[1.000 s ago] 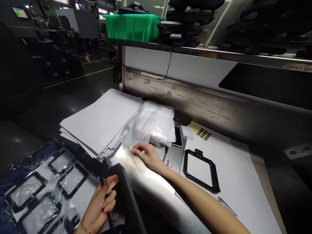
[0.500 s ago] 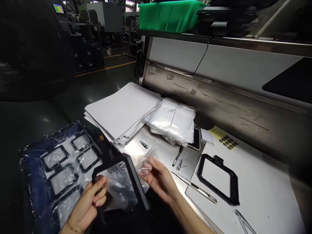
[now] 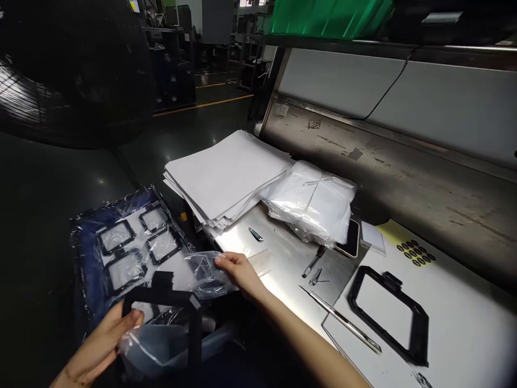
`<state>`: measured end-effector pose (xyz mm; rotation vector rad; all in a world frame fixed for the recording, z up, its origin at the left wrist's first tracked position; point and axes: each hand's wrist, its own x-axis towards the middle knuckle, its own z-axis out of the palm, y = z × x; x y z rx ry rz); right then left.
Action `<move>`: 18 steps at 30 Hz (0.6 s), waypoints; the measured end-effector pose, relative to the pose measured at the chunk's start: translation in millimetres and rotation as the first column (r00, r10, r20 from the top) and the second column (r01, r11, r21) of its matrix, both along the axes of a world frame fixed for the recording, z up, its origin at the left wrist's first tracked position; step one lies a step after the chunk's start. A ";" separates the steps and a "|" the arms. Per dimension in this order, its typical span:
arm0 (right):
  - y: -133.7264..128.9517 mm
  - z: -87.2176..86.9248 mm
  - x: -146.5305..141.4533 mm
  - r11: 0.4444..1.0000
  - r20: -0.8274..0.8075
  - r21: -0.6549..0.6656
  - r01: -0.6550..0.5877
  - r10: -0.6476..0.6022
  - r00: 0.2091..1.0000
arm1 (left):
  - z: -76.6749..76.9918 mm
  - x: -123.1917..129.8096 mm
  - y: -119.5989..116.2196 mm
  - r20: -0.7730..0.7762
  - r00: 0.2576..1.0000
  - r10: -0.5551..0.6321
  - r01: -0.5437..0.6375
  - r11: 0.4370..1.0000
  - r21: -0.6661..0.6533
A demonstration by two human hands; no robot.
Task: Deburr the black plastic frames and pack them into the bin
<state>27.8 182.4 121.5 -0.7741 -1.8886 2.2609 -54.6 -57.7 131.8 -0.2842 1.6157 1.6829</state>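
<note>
Two hands filled the bottom of my feed. The left hand [image 3: 99, 345] sat low in the corner with its fingers curled against the left side of a black plastic frame [image 3: 169, 295], holding it up off the work surface, though from my seat I could not make out the exact grip. A clear plastic bag [image 3: 161, 350] hung around the lower part of the frame. The right hand [image 3: 239, 272] was well apart from the frame, nearly closed, pinching the bag's far edge between thumb and fingers. Just beyond it lay the bare steel bench [image 3: 283, 258], carrying a small dark clip [image 3: 255, 234], a black-handled tool [image 3: 313, 262], and a small metal piece [image 3: 315, 277]. A long steel rod [image 3: 343, 320] lay across the edge of a white sheet [image 3: 456, 334], on which a second black frame [image 3: 388, 318] rested. Farther back I saw a stack of white paper sheets [image 3: 222, 178] beside a bundle of clear bags [image 3: 311, 202], which partly covered a phone [image 3: 353, 240]. A yellow card with black oval pads [image 3: 416, 253] sat near the far edge of the white sheet. To the left, four more black frames [image 3: 116, 237] lay under clear film on a blue backing sheet [image 3: 86, 253].
</note>
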 end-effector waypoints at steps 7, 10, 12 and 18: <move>-19.0 21.8 -14.5 0.866 -0.029 0.358 -0.349 0.384 0.923 | -3.8 5.9 40.8 0.052 0.937 -0.347 0.350 0.935 -0.065; -22.1 25.4 9.2 0.753 -0.010 0.506 -0.421 0.493 0.870 | -8.8 1.8 37.5 0.088 0.934 -0.345 0.348 0.937 -0.017; -26.3 15.4 34.3 0.671 0.044 0.627 -0.396 0.477 0.878 | -14.1 0.1 28.1 0.105 0.950 -0.294 0.300 0.953 -0.040; -74.1 -41.3 97.1 0.561 0.110 0.754 -0.342 0.405 0.908 | -25.3 2.6 12.1 0.149 0.967 -0.208 0.226 0.967 -0.115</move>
